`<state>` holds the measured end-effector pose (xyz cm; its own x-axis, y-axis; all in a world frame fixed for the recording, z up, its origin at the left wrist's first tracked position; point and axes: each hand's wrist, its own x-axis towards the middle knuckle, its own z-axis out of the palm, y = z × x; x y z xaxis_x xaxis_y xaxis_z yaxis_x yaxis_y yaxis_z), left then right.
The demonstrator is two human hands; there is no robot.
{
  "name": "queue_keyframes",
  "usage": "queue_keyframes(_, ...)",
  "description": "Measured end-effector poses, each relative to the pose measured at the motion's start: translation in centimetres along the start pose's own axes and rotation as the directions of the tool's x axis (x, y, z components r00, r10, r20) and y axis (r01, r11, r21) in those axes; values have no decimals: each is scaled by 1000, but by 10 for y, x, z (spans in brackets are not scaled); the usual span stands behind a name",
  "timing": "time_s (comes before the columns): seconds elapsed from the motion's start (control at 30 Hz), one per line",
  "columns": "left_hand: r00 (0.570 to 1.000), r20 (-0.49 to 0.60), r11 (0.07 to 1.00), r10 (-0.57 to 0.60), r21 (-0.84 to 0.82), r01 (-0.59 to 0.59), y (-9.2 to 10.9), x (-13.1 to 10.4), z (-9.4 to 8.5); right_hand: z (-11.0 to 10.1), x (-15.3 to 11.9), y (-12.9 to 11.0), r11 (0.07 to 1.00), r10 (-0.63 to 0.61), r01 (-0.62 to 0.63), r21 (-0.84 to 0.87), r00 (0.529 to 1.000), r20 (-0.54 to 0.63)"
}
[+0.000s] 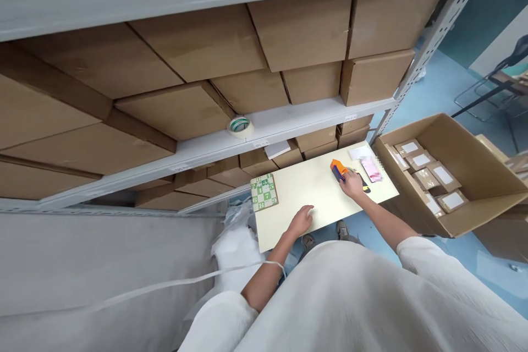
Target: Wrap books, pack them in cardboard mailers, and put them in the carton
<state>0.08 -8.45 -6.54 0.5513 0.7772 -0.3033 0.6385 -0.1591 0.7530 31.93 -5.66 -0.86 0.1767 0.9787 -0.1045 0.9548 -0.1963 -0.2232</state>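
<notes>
- Writing: from my remote feed I see small labels [261,143] on the grey metal shelf [297,127]; their characters are too small for me to read; no brand legible to me.
- Flat square piece [264,192], left end of the tabletop; green-and-white checkered face with figure-like marks; I cannot read them with certainty.
- White rectangular labels on the small cardboard boxes [442,175]; these sit inside the large open carton [470,157], right of the table; print not readable.
- Orange-and-dark handheld tool [339,166]: on the right part of the smooth, pale cream tabletop [297,187]; angular orange end points away from the wearer.
- Right hand [352,184]: fingers over the tool's near end; I cannot tell whether they are closed around it; a black-and-yellow object [367,189] lies partly under this hand.
- Left hand [300,221]: empty, fingers loosely extended, over the tabletop's near edge.
- Beyond the right hand: pink card-like item [373,169], partly pixelated; white sheet [360,152] beside it.
- Shelf: plain brown cardboard cartons [198,38], stacked; pale tape roll [247,131], ring-shaped, green inside, at the shelf's front edge.
</notes>
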Motion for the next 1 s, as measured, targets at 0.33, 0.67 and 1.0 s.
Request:
queue_keyframes(0.33,996,34,996,-85,44,84,3,-7,11,55,-8,34,999,51,-47,-26,983,176)
queue_keyframes(0.67,996,-32,995,-87,45,88,18,3,-6,51,-1,41,999,37,-31,-34,982,187)
queue_keyframes(1.0,925,-370,996,-88,-13,89,24,3,-10,14,33,2,934,-355,357,-11,931,80)
